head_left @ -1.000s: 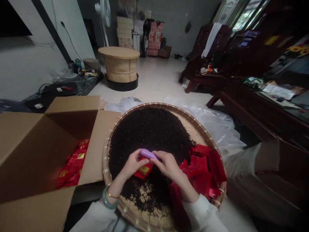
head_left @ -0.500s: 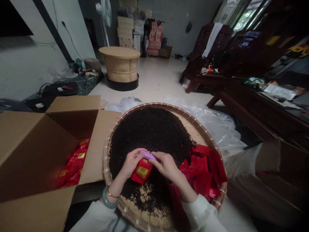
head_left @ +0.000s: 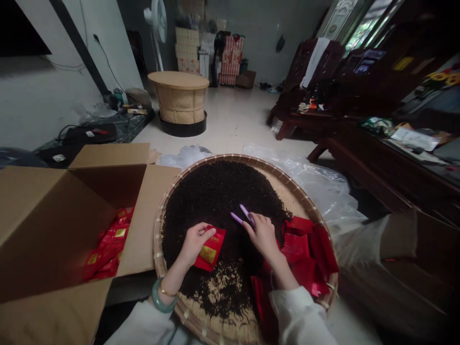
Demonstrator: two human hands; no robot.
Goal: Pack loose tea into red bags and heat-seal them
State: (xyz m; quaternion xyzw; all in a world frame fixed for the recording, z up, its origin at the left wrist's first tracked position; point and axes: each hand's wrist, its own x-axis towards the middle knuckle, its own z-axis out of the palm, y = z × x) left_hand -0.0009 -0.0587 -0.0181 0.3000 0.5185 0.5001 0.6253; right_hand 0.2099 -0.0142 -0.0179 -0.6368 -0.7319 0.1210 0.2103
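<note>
My left hand [head_left: 194,242] pinches a small red packet with a gold label [head_left: 210,249] over a heap of dark loose tea [head_left: 219,201]. The tea lies in a wide round bamboo tray [head_left: 309,206]. My right hand [head_left: 264,235] grips a purple two-pronged tool [head_left: 241,214], whose tips are spread open above the tea. That hand sits a little to the right of the packet, apart from it. A pile of red packets [head_left: 305,249] rests on the tray's right side, close to my right wrist.
An open cardboard box [head_left: 53,225] stands at the left with several red packets [head_left: 111,239] inside. Clear plastic sheeting [head_left: 323,182] lies beyond the tray. A round wooden drum table [head_left: 178,98] stands farther back, and dark wooden furniture [head_left: 377,158] lines the right.
My right hand has drawn the purple tool away from the packet, to the right and up, and its prongs have opened. My left hand has lowered the packet slightly and keeps it alone.
</note>
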